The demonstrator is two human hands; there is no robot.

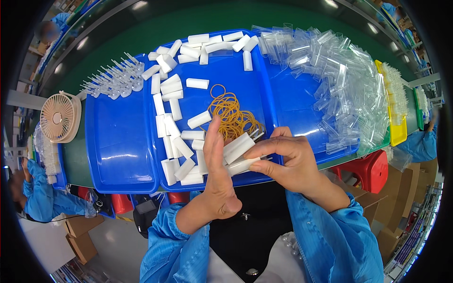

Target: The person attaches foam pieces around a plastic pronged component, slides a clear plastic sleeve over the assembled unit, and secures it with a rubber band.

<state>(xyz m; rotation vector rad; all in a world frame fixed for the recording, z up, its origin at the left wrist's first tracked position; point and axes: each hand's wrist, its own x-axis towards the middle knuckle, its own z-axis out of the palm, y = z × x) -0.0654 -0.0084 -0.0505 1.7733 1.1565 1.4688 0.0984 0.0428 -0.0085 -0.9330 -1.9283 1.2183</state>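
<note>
Thumb and fingers of my right hand pinch a small bundle of white cylinders, with thin pale prongs sticking out on the finger side. My left hand is held upright and flat, fingers straight, its palm at the near ends of that bundle. Whether palm and cylinders touch is hard to tell. Just beyond lies a heap of tan rubber bands in the middle blue tray. Loose white cylinders line the left and far sides of this tray.
Clear plastic sleeves pile up over the right blue tray. White stemmed parts stand at the far end of the left blue tray. A small fan sits left, a red stool right. Co-workers in blue sleeves flank the table.
</note>
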